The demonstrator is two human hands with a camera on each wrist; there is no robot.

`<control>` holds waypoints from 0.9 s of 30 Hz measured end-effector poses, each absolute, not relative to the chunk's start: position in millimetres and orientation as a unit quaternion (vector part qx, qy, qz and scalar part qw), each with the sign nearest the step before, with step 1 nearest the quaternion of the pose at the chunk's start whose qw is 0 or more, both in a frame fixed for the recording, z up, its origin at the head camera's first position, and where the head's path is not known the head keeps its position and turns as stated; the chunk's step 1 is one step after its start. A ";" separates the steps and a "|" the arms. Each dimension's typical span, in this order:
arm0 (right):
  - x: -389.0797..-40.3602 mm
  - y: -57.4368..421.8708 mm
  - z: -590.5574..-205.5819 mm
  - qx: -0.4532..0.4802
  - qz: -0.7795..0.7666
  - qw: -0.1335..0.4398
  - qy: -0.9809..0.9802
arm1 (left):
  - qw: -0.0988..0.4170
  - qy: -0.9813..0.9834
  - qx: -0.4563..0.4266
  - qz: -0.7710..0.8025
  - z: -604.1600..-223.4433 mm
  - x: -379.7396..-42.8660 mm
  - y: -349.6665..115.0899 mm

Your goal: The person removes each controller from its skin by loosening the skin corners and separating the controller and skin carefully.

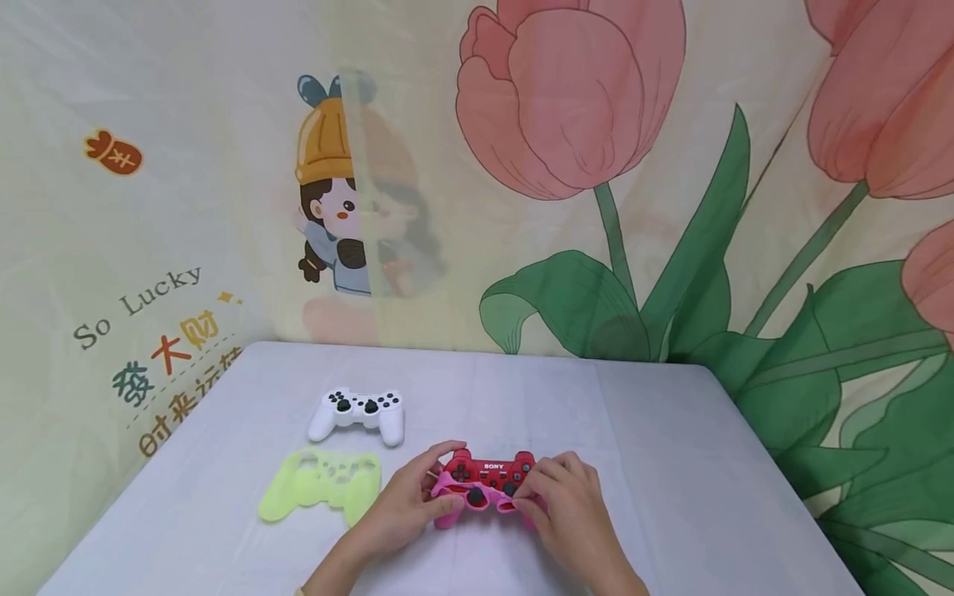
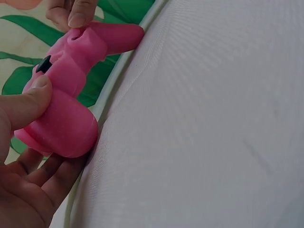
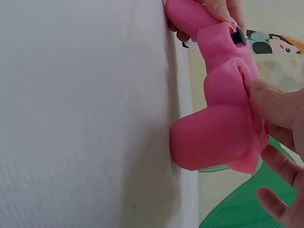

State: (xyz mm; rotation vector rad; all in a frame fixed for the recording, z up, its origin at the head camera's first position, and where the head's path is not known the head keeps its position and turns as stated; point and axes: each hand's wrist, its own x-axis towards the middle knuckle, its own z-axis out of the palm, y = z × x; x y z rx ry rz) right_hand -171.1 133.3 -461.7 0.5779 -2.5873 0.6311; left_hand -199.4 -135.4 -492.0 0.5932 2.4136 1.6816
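Observation:
A red game controller [image 1: 492, 466] marked SONY sits low over the table, partly covered by a pink silicone sleeve [image 2: 66, 121]. The sleeve wraps both handles and the lower front, while the upper face stays bare red in the head view. One black thumbstick [image 1: 475, 497] pokes through a sleeve hole. My left hand [image 1: 406, 501] grips the left handle, thumb on the front and fingers behind. With thumb and fingers, my right hand [image 1: 570, 505] pinches the sleeve's edge near the right thumbstick. The right wrist view shows a red slit between sleeve [image 3: 213, 137] and thumb.
A white game controller [image 1: 358, 416] lies farther back on the left of the white-covered table [image 1: 671, 463]. In front of it lies a flat yellow-green sleeve [image 1: 320, 494], close to my left forearm. A printed curtain [image 1: 417, 50] hangs behind the table.

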 end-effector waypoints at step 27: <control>-171.7 121.6 -460.9 0.163 0.304 0.184 -0.921 | 0.078 0.789 0.193 0.578 -492.6 -199.0 -135.7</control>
